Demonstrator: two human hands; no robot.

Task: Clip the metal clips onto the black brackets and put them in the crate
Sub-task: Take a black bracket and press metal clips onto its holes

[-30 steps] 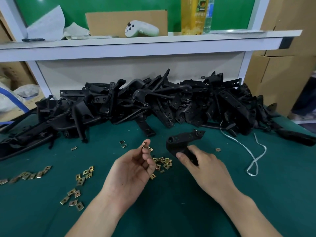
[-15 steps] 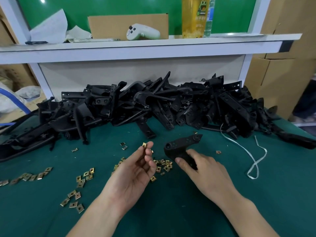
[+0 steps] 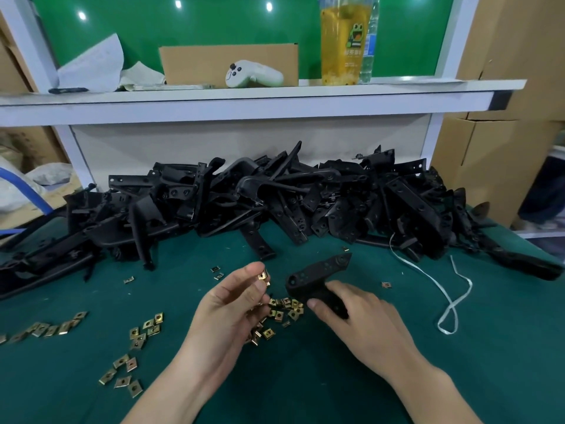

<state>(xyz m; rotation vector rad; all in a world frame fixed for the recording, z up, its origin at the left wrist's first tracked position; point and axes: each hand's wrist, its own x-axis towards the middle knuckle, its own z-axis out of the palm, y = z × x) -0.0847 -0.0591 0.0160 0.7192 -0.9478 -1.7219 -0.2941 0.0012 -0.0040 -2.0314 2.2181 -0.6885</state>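
Observation:
My left hand (image 3: 232,304) pinches a small brass-coloured metal clip (image 3: 263,275) between thumb and fingertips, held up just left of a black bracket (image 3: 318,275). My right hand (image 3: 357,319) grips that bracket by its lower end, its holed arm pointing up and right. Between and under the hands lies a cluster of loose clips (image 3: 284,309) on the green mat. A long heap of black brackets (image 3: 275,197) runs across the back of the table. No crate is in view.
More clips lie scattered at the left (image 3: 131,365) and far left (image 3: 46,327). A white strap (image 3: 449,307) loops on the mat at the right. A white shelf (image 3: 244,102) above the heap carries a cardboard box, a controller and a drink cup. Cardboard boxes (image 3: 495,166) stand right.
Both hands stayed close together; the clip in my left hand has come slightly nearer the bracket's left end, and the view has tilted up a little.

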